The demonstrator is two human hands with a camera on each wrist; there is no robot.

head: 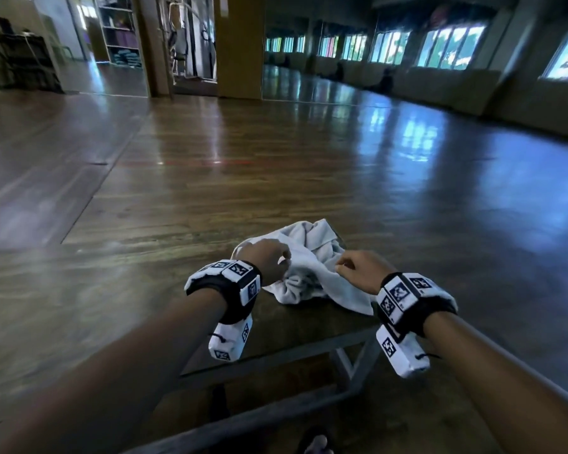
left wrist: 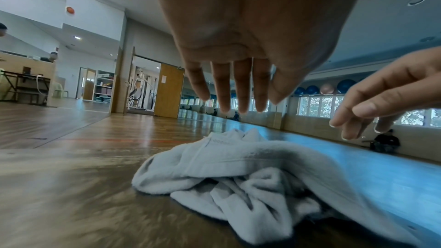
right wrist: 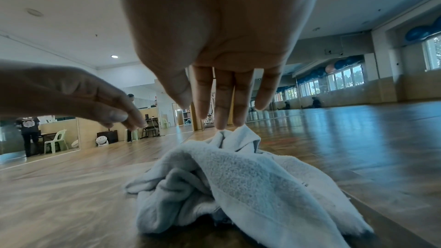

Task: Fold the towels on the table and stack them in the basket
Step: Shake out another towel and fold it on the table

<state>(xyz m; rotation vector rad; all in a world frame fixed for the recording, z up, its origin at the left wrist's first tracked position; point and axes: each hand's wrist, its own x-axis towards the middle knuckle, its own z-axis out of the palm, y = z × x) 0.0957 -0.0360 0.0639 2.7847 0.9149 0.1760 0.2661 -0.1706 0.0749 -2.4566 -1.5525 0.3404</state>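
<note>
A crumpled white towel [head: 309,270] lies in a heap on a small wooden table [head: 286,335]. My left hand [head: 273,260] hovers over the towel's left side, fingers relaxed and holding nothing. My right hand [head: 358,268] hovers over its right side, also empty. In the left wrist view the left hand [left wrist: 238,86] hangs with straight fingers above the towel [left wrist: 238,173], apart from it. In the right wrist view the right hand [right wrist: 222,101] points down with its fingertips [right wrist: 229,123] just above the towel [right wrist: 233,186]. No basket is in view.
The table's dark frame [head: 309,358] shows at its near edge. Beyond it stretches a wooden gym floor [head: 276,158]. Windows [head: 450,47] line the right wall and shelving [head: 122,31] stands at the back left. People sit far off by the wall [left wrist: 386,141].
</note>
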